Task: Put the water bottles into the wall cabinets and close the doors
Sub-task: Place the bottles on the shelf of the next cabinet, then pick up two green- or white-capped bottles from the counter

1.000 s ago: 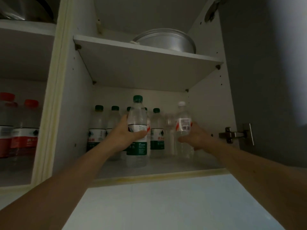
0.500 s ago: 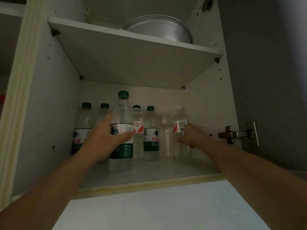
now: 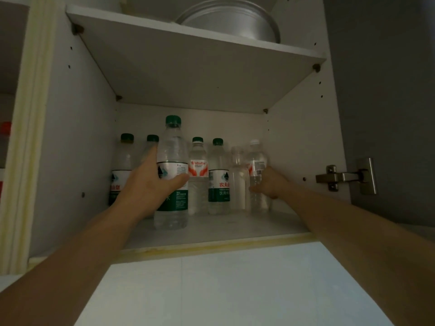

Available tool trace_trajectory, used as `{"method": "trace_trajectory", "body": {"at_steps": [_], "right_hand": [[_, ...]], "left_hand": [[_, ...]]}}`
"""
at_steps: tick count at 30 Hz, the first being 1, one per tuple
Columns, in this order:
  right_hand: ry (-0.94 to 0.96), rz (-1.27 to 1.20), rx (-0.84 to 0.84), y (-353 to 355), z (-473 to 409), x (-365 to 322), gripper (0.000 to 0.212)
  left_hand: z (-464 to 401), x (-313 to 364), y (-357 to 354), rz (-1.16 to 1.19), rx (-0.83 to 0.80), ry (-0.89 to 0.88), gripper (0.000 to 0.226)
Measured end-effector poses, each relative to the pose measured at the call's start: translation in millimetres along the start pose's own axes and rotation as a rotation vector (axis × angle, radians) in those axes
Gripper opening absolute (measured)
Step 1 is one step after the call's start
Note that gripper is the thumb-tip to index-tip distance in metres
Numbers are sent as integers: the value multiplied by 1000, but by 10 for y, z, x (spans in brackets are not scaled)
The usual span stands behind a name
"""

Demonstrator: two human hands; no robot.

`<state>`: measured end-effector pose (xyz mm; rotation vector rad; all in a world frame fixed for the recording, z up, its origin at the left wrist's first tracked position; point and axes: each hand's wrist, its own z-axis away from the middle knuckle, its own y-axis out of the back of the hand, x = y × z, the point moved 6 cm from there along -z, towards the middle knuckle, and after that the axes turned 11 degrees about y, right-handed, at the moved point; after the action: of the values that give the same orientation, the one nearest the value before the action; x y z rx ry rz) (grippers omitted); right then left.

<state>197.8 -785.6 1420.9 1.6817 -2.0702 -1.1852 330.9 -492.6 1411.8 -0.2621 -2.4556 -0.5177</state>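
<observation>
Left hand (image 3: 150,184) grips the upright green-cap bottle (image 3: 172,175) at the shelf front; right hand (image 3: 268,182) seemingly holds the white-cap bottle (image 3: 256,175) further back, right.

Both arms reach up; left grip (image 3: 150,184) & right grip (image 3: 268,182) curled.

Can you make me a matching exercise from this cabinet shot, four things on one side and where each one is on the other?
Things:
1. pan
2. hinge
3. tall green-capped bottle
4. white-capped bottle

Places:
A. in the left hand
B. on the upper shelf
C. in the right hand
D. on the open door

Pairs: 1-B, 2-D, 3-A, 4-C
</observation>
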Motion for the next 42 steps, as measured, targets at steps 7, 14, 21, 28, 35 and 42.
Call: {"method": "trace_trajectory", "body": {"at_steps": [7,14,21,28,35,42], "right_hand": [[108,-84,122,161,587,-700,34],[280,-282,286,248,1509,-1566,37],[395,-373,331,-116,2720,-1791,29],[208,-462,-86,-1147,3877,-1328,27],[-10,-493,-530,-2418,5261,-1016,18],[-272,-577,-887,-3424,6412,-1108,18]], "left_hand": [[132,163,65,-130,22,10,68],[601,536,354,-192,211,-32,54],[1886,617,507,-140,230,-203,17],[3174,-188,254,-262,57,91,20],[4760,-1493,-37,-410,-338,566,23],[6297,-2609,171,-744,-980,970,80]]}}
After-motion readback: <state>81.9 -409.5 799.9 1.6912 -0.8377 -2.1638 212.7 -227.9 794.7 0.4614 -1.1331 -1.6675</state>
